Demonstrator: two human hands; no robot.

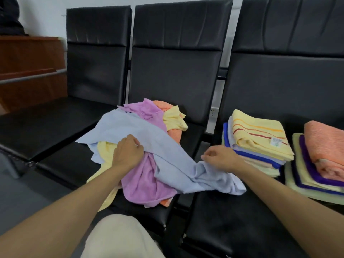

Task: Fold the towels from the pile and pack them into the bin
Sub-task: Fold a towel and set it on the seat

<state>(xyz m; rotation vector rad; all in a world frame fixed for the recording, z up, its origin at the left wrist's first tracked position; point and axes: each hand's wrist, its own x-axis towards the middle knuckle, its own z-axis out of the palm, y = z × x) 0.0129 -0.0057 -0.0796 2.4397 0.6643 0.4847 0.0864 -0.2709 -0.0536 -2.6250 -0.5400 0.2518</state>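
Arms forward — left hand [128,151], right hand [221,158] gripping blue towel [134,125]

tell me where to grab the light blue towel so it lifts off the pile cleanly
Probably along its near edge, from above: the light blue towel lies on top of the pile, stretched diagonally, so that edge is exposed. The left hand and right hand pinch it there, well apart; such a grip should lift it clear and spread.
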